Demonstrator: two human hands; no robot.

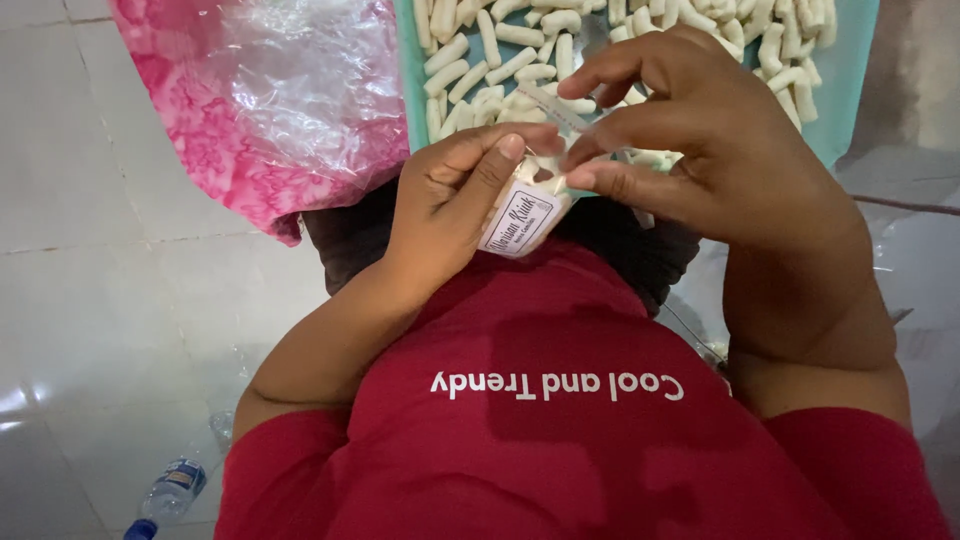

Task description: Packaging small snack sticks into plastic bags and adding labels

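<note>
My left hand [455, 205] grips a small clear plastic pouch [525, 215] with a white label, partly filled with pale snack sticks. My right hand [690, 140] pinches the pouch's open top edge between thumb and fingers, just above the left thumb. Both hands hover over the near edge of a teal tray [850, 90] heaped with several white, finger-shaped snack sticks [500, 60]. The pouch's lower part is hidden behind my left fingers.
A pink patterned cloth [190, 120] with clear plastic bags [300, 70] on it lies at the upper left. White floor tiles [90, 300] spread to the left. A small water bottle [170, 490] with a blue cap lies at the lower left. My red shirt fills the foreground.
</note>
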